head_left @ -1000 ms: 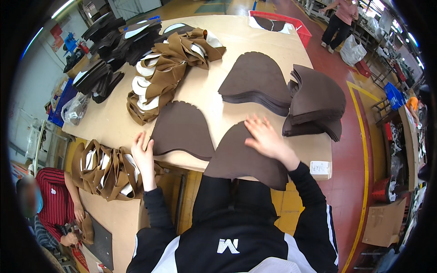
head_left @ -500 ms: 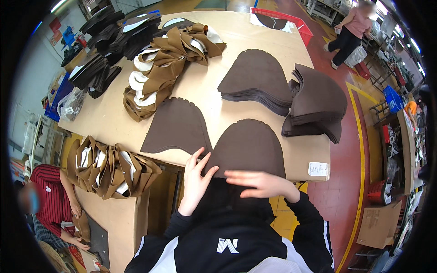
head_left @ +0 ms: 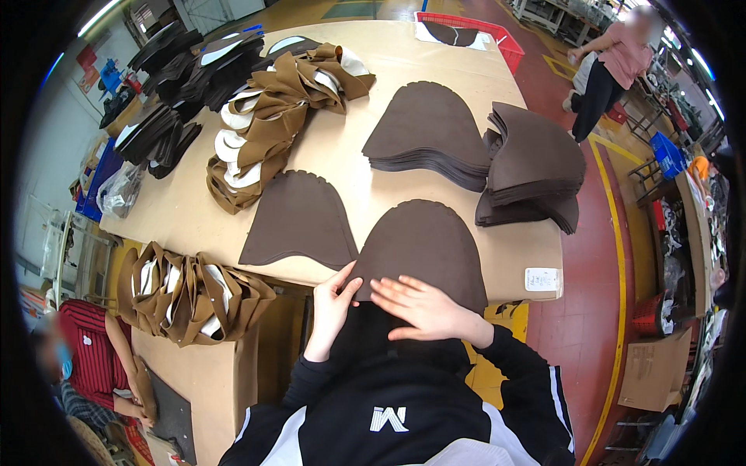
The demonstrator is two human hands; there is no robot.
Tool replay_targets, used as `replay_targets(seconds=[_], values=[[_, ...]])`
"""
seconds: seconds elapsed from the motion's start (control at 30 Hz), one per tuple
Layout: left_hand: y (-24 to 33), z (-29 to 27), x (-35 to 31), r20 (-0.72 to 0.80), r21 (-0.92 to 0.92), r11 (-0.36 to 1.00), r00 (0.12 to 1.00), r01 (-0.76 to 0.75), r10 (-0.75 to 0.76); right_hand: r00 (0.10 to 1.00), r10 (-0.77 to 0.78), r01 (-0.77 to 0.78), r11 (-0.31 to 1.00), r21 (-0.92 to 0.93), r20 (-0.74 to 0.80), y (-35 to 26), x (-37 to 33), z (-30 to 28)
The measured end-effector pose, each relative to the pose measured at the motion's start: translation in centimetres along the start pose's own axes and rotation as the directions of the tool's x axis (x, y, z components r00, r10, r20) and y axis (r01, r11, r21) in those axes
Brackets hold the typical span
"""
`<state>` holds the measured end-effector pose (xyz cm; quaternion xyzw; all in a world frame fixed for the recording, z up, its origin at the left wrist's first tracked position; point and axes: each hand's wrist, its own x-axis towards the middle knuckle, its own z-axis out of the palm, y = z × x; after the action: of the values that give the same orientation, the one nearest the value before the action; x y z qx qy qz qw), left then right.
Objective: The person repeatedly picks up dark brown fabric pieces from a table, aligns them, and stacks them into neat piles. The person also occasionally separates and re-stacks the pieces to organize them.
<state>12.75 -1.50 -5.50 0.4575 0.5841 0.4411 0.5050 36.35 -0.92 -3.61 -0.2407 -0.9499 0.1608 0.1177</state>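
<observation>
A dark brown dome-shaped panel [head_left: 423, 245], notched along its far curved edge, lies at the table's front edge before me. At its near left corner my left hand [head_left: 332, 304] closes thumb and fingers on the edge; the fingertips are partly hidden. My right hand [head_left: 420, 307] lies flat with fingers stretched over the panel's near edge, holding nothing. Just left of it is another dark brown panel [head_left: 299, 219] of the same shape. Behind stands a neat stack of such panels [head_left: 426, 132], beside a fanned, uneven stack [head_left: 536, 159] on the right.
Brown folded pieces with white parts [head_left: 264, 128] run along the table's left [head_left: 186, 190]; a similar bundle [head_left: 194, 295] sits on a lower surface. Black stacks [head_left: 175, 78] lie far left, a red crate [head_left: 509, 50] at the far edge. One person sits at lower left; another walks at far right.
My left hand's spread fingers have drawn together at the panel's corner. My right hand has turned and flattened over the near edge. The walking person has come nearer.
</observation>
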Motion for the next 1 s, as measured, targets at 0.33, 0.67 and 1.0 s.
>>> replay_targets(seconds=[0.33,0.67,1.0], values=[[1.1,-12.0,4.4,-0.433,0.436,0.892,0.841,-0.121,0.326,0.921,0.238,-0.126,0.931,0.343,-0.308,3.3,0.0,-8.5],[2.4,-4.5,0.9,-0.057,0.445,0.876,0.970,-0.187,0.236,0.975,0.179,-0.206,0.950,-0.233,-0.130,6.1,1.9,-1.4],[1.2,1.7,-0.5,0.058,0.477,0.763,0.882,-0.435,0.467,0.999,-0.007,0.028,0.837,0.546,-0.040,2.1,-2.4,-4.2]])
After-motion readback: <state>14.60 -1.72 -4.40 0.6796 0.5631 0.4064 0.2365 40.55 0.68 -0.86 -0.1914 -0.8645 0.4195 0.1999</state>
